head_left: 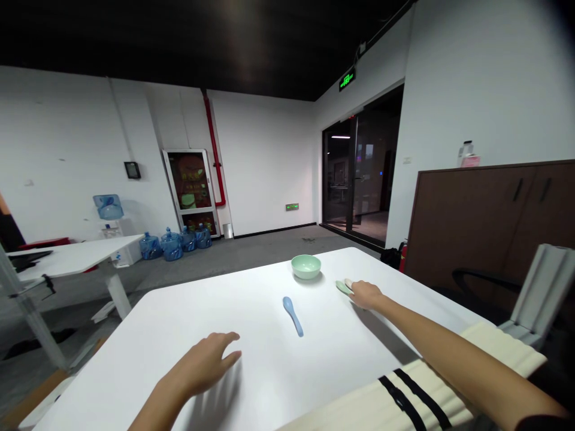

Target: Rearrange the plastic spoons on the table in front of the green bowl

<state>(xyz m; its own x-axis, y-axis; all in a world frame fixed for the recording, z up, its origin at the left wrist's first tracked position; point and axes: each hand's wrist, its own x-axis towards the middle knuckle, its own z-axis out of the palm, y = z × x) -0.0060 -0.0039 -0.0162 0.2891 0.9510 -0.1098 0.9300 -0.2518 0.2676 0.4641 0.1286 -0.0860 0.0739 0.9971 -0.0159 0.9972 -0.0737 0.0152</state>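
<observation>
Two bare hands were over the white worktop (202,305) in the head view. The right hand (366,294) was stretched far out, palm down, with its fingers lying on a pale green spoon (344,287). Only the spoon's rounded end showed, poking out just past the fingertips on the side toward the left hand; the rest was hidden under the hand. Whether that grip was actually closed round the handle or only resting on it could not be told. Just beyond the right grip, and a little toward the left hand, stood a mint-green bowl (306,266), upright and apart from the spoon.

The left hand (206,359) lay near the body with its palm down, its grip wide and holding nothing, the fingers loosely spread and pointing toward the right hand. Between the two grips lay a blue spoon (293,314), touched by neither hand, its bowl end pointing away from the person.

Under the right forearm, close to the body, lay a cream ribbed cloth (489,350) with two black stripes. Well beyond the left grip, blue water bottles (173,244) stood on the floor by the wall, and a brown cabinet (485,221) rose beyond the right grip.
</observation>
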